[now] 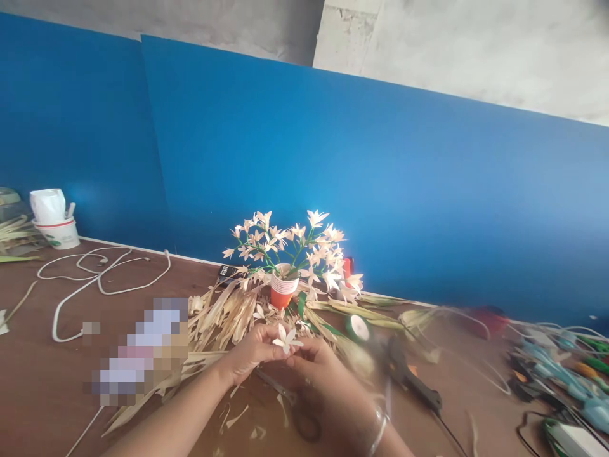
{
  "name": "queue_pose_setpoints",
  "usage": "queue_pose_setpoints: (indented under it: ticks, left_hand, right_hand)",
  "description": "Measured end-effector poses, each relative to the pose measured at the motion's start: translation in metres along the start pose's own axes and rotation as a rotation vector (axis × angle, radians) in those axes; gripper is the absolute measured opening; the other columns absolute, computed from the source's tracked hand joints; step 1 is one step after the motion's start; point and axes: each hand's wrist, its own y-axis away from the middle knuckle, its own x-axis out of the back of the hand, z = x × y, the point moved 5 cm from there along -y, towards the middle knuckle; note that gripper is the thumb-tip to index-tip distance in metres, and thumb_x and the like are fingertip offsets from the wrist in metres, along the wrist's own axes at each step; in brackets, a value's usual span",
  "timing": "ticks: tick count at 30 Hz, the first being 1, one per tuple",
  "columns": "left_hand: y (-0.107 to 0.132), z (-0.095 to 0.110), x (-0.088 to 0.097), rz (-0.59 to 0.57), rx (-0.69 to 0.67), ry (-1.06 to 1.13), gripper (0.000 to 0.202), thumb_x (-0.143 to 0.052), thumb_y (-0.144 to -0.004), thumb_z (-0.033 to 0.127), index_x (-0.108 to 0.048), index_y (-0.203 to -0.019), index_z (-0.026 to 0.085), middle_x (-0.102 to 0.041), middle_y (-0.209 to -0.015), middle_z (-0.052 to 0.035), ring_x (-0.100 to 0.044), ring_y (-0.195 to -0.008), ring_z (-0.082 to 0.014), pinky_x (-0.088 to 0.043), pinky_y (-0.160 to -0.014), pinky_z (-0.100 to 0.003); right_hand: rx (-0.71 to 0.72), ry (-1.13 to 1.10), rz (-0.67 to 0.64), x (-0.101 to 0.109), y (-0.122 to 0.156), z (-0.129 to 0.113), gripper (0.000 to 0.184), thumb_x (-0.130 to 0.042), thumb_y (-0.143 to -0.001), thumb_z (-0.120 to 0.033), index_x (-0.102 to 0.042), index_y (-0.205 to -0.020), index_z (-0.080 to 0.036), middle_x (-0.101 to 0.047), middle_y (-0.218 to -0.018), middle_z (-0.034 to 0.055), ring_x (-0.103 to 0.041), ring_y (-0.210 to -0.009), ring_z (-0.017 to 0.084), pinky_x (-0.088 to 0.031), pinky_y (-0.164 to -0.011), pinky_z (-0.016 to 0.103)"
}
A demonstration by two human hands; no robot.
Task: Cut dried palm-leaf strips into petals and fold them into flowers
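Both hands meet low in the middle of the head view. My left hand (251, 353) and my right hand (318, 363) pinch one small pale flower (286, 339) made of dried husk, its petals pointing up. Just behind them a heap of dried husk strips (228, 312) lies on the brown table (42, 374). Further back an orange paper cup (282, 291) holds a bunch of finished pale flowers (290, 244) on green stems. Scissors (295, 406) lie on the table under my right wrist.
A roll of green tape (358, 328) and a black glue gun (412, 376) lie to the right. White cables (98, 276) sprawl at left near a white pot (56, 230). Tools and cords (561, 374) crowd the right edge. A blue wall panel (304, 158) stands behind.
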Motion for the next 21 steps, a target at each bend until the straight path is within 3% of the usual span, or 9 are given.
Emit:
queue_pose_setpoints:
  ticks: [5,15,18,21]
  left_hand:
    - [0.000,0.000,-0.002,-0.032,-0.024,-0.005,0.019,-0.080,-0.056,0.026,-0.070,-0.069,0.016,-0.055,-0.084,0.0011,-0.051,-0.079,-0.0147,-0.037,-0.074,-0.025]
    - [0.000,0.012,-0.009,-0.055,-0.280,-0.202,0.014,-0.073,-0.068,0.027,-0.067,-0.062,0.016,-0.047,-0.081,-0.0003,-0.048,-0.076,-0.0137,-0.039,-0.071,-0.026]
    - [-0.001,0.013,-0.004,0.013,-0.377,-0.317,0.014,-0.071,-0.071,0.027,-0.068,-0.062,0.017,-0.048,-0.078,-0.0003,-0.048,-0.075,-0.0134,-0.038,-0.070,-0.025]
    - [-0.002,0.012,0.001,0.081,-0.429,-0.385,0.013,-0.069,-0.073,0.027,-0.068,-0.064,0.017,-0.048,-0.077,-0.0004,-0.047,-0.073,-0.0129,-0.037,-0.065,-0.024]
  right_hand:
    - [0.027,0.023,-0.055,0.001,-0.003,0.000,0.031,-0.071,-0.065,-0.046,-0.070,-0.072,-0.015,-0.058,-0.062,-0.0001,-0.049,-0.060,0.014,-0.037,-0.055,0.024]
    - [0.067,0.046,-0.046,0.005,-0.008,0.004,0.028,-0.072,-0.065,-0.044,-0.068,-0.070,-0.017,-0.053,-0.055,-0.0020,-0.047,-0.057,0.013,-0.035,-0.053,0.024]
    - [0.083,0.063,0.014,0.008,-0.009,0.002,0.029,-0.071,-0.065,-0.045,-0.068,-0.071,-0.017,-0.055,-0.057,-0.0015,-0.047,-0.058,0.014,-0.035,-0.053,0.025]
    - [0.117,0.050,0.176,0.018,-0.006,-0.005,0.029,-0.067,-0.068,-0.046,-0.067,-0.073,-0.017,-0.055,-0.059,-0.0008,-0.046,-0.057,0.013,-0.035,-0.053,0.024]
